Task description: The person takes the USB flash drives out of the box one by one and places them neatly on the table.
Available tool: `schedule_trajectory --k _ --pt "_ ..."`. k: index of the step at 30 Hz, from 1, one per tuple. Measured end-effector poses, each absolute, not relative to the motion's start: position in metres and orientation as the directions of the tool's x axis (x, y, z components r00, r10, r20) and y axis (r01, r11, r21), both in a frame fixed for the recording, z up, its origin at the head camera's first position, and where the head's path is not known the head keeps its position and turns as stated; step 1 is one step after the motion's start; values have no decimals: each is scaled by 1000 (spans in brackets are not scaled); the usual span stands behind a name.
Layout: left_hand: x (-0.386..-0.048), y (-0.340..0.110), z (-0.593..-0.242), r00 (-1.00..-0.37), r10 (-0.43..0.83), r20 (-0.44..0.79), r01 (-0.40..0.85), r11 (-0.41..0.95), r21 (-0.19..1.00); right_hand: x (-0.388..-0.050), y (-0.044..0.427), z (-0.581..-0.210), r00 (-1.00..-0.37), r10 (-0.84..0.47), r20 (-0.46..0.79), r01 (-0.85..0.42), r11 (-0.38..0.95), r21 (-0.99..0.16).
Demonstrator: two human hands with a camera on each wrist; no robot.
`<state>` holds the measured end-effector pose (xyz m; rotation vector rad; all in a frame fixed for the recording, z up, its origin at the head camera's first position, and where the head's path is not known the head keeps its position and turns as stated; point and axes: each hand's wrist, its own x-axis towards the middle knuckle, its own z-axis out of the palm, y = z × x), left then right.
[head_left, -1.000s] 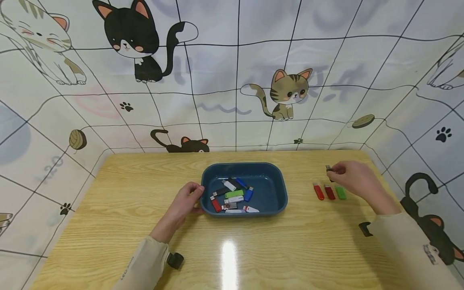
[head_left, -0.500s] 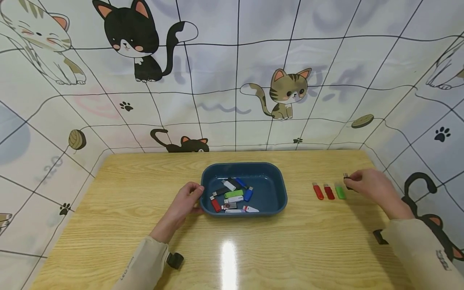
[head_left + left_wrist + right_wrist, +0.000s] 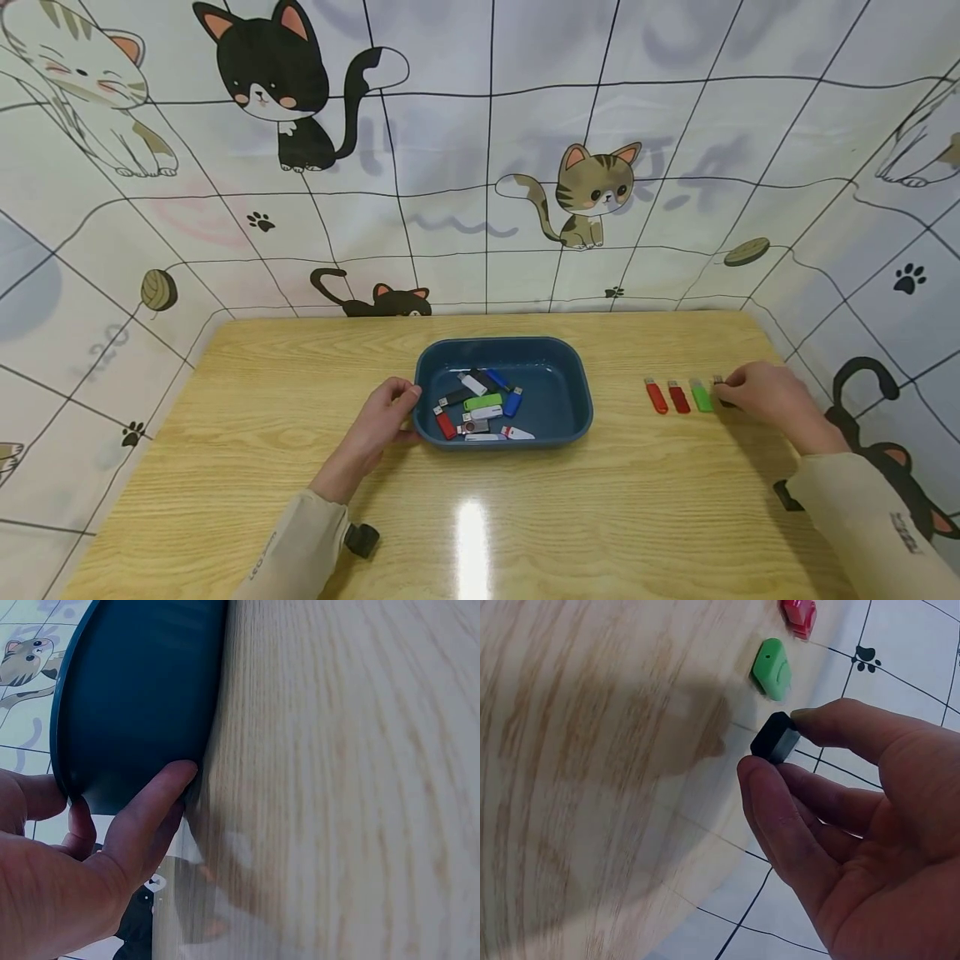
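A blue tray holds several USB sticks in mixed colours, such as a green one and a red one. The left hand grips the tray's left end; in the left wrist view that hand has its thumb at the rim and fingers against the outer wall. At the right, the right hand pinches a black USB stick between thumb and fingers, at the table surface. Left of it lie a green stick, a dark red one and a red one in a row.
The wooden table meets a cloth backdrop with cat drawings behind and at both sides. A black wrist device sits by the left sleeve, another by the right sleeve.
The right hand has moved to the right past the green stick and come down beside it, carrying the black stick. The left hand has stayed on the tray.
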<state>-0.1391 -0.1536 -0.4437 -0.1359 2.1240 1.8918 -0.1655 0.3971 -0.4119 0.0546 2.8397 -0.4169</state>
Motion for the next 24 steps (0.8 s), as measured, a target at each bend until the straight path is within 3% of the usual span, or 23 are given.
schedule_trajectory --k 24 --pt "-140 -153 -443 -953 110 -282 -263 160 951 -166 396 -419 -955 13 -296 86 969 -233"
